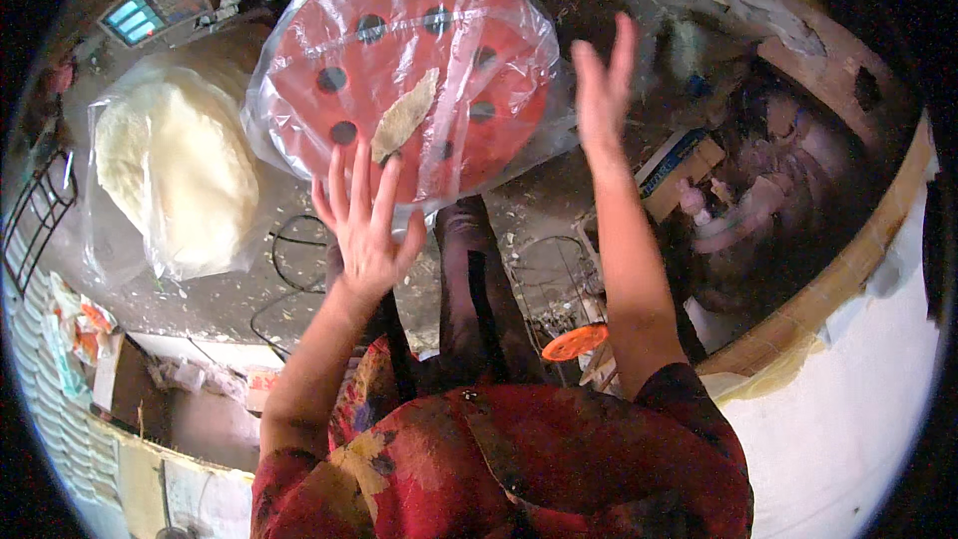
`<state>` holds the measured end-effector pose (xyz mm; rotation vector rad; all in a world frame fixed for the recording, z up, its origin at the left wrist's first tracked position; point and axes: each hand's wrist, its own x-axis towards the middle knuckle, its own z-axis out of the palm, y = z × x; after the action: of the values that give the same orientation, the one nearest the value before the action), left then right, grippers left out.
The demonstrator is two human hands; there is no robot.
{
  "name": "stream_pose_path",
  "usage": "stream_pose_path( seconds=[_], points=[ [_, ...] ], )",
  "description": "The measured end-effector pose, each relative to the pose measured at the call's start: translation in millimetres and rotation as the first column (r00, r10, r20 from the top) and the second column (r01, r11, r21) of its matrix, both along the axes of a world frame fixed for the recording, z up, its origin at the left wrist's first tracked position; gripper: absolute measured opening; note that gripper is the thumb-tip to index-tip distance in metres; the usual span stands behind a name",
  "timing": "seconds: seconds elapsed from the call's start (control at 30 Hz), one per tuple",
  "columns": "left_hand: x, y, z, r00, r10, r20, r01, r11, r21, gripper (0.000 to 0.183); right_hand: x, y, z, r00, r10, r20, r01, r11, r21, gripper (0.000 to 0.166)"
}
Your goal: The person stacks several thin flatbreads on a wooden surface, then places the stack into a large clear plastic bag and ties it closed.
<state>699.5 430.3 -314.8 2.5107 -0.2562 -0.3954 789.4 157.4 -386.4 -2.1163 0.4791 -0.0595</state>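
In front of me a round red board with round holes point(299, 108) lies under a clear plastic sheet. A flat, pale, leaf-shaped piece point(406, 114) rests on the plastic near the board's middle. My left hand point(367, 239) is over the board's near edge, fingers spread, fingertips just beside the pale piece's lower end; whether they touch the plastic I cannot tell. My right hand point(606, 82) is raised off the board's right side, empty, slightly blurred, with thumb and fingers apart. Left of the board, a stack of pale, round, thin sheets point(179, 172) sits in a clear plastic bag.
A digital scale point(157, 4) with a lit display stands at the upper left. To the right are a cardboard box point(685, 172) and a large dark round container with a tan rim point(838, 307). An orange perforated disc point(575, 343) is beside my right forearm. A black cable point(275, 254) lies on the floor.
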Motion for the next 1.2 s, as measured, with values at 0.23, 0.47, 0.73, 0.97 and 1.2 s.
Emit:
stream_pose_path(
  seconds=[0.23, 0.47, 0.73, 0.97, 1.2],
  points=[
    [-30.2, -18.6, -46.9, 0.963, -0.213, -0.166, 0.245, 0.948, 0.203, 0.066, -64.8, 17.2, -25.6, 0.888, 0.400, -0.226, -0.459, 0.764, -0.453, 0.080],
    [-17.1, 12.7, -30.3, 0.970, 0.170, 0.174, -0.168, 0.985, -0.028, 0.067, -81.6, 11.3, -14.2, 0.894, 0.335, -0.297, -0.432, 0.822, -0.372, 0.077],
    [26.1, 90.3, -42.6, 0.868, 0.494, 0.047, -0.494, 0.870, -0.005, 0.043, -61.6, 23.4, 25.6, 0.905, 0.318, -0.282, -0.390, 0.885, -0.255, 0.078],
    [-50.8, 149.6, 59.5, 0.590, 0.798, -0.124, -0.775, 0.516, -0.363, 0.026, -55.4, 93.9, 104.2, 0.917, 0.389, -0.089, -0.399, 0.883, -0.248, 0.074],
    [-30.8, 295.3, 38.7, 0.279, 0.938, -0.208, -0.938, 0.220, -0.268, 0.051, -108.6, 312.6, 180.7, 0.638, 0.770, 0.003, -0.692, 0.573, 0.439, 0.044]
  ],
)
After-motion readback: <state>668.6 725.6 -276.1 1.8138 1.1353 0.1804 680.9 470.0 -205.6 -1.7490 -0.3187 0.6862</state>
